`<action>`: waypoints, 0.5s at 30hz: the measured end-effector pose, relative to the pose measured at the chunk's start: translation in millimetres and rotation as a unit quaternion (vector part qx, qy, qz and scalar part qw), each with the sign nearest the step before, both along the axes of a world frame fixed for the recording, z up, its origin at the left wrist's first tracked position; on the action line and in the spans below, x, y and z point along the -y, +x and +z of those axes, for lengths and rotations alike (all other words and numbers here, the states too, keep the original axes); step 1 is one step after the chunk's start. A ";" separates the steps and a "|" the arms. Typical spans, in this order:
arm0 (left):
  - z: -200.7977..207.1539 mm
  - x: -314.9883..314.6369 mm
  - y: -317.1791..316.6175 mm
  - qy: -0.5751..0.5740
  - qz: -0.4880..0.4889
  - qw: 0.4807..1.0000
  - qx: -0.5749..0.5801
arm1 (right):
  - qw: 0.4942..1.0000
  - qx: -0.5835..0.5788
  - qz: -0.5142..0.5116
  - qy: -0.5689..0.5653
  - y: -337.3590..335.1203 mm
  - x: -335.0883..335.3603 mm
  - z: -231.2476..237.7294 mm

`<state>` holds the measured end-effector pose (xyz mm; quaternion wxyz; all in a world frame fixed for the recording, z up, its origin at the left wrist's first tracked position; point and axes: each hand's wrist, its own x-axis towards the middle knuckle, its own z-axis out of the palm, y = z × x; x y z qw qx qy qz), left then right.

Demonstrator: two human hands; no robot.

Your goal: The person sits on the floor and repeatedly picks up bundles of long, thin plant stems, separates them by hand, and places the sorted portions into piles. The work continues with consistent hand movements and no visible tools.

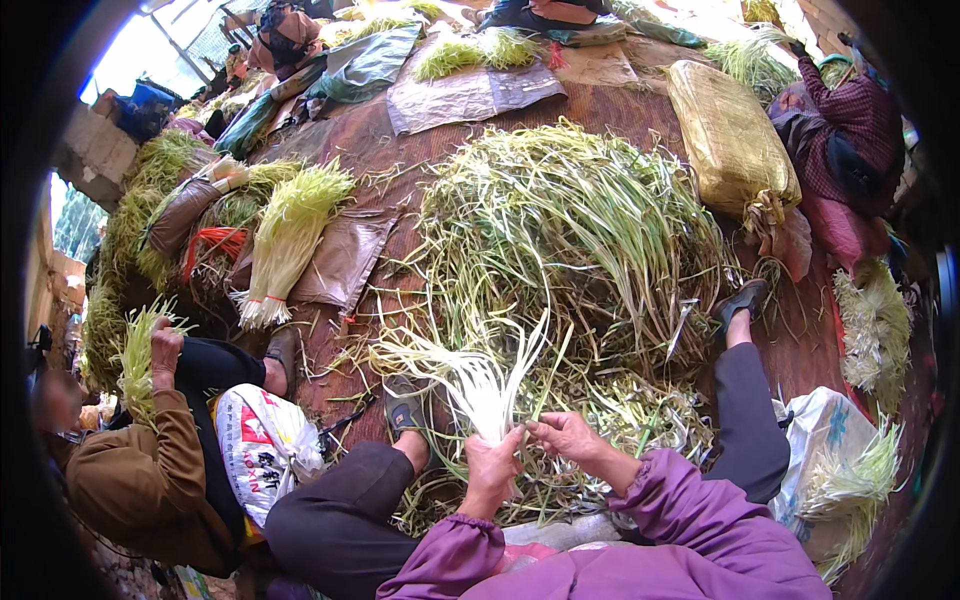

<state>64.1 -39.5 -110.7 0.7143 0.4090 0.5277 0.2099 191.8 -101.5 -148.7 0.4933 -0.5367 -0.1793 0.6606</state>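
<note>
Pale stalks (482, 395) gripped in left hand (490, 470), right hand (577, 442) pinched beside, its hold unclear

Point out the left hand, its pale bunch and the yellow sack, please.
Left hand (489, 468): head view, its back.
Pale bunch (487, 402): head view, white stalks.
Yellow sack (730, 138): head view, broad side.

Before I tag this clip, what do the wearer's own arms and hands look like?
Long purple sleeves, gathered at the cuffs. The left hand and right hand are bare, no gloves; no cables visible on either.
</note>
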 end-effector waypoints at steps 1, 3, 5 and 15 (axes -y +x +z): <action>0.6 1.2 0.5 0.018 0.006 1.000 0.000 | 0.999 -0.036 -0.037 0.006 -1.3 -2.7 1.9; 2.9 1.5 1.2 0.057 0.019 0.998 -0.002 | 0.996 0.015 -0.081 0.043 -0.3 -1.0 -1.7; -3.5 -5.2 -1.5 0.085 0.070 0.994 0.027 | 0.990 0.007 -0.128 0.064 0.7 1.0 10.0; 0.6 -33.9 -17.9 0.130 0.086 0.988 0.015 | 0.887 0.419 -0.117 -0.158 140.8 127.2 -89.6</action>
